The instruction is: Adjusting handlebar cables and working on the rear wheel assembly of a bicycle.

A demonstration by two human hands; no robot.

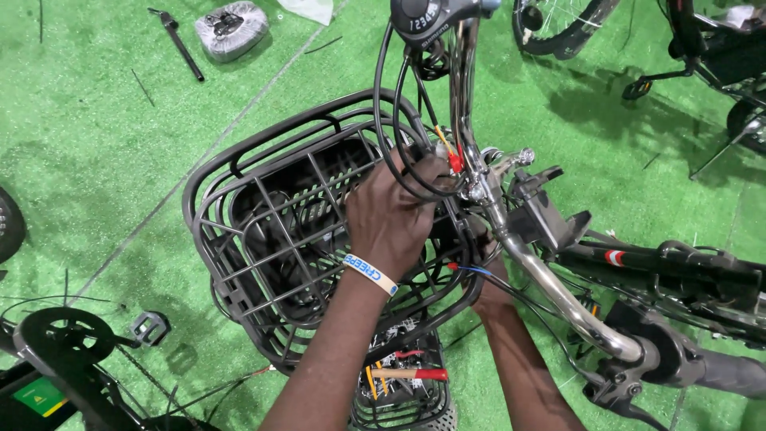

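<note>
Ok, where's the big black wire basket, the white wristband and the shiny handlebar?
black wire basket (239,172): head view, on its upper left rim.
white wristband (370,274): head view, on the middle of the band around the left wrist.
silver handlebar (550,289): head view, on the bare curved tube.

Black wire basket (263,231), open top, mounted at front of bicycle beside chrome handlebar (542,279). Black cables (391,120) looping from shifter down to basket rim, red connectors (456,162) at the ends.
</note>
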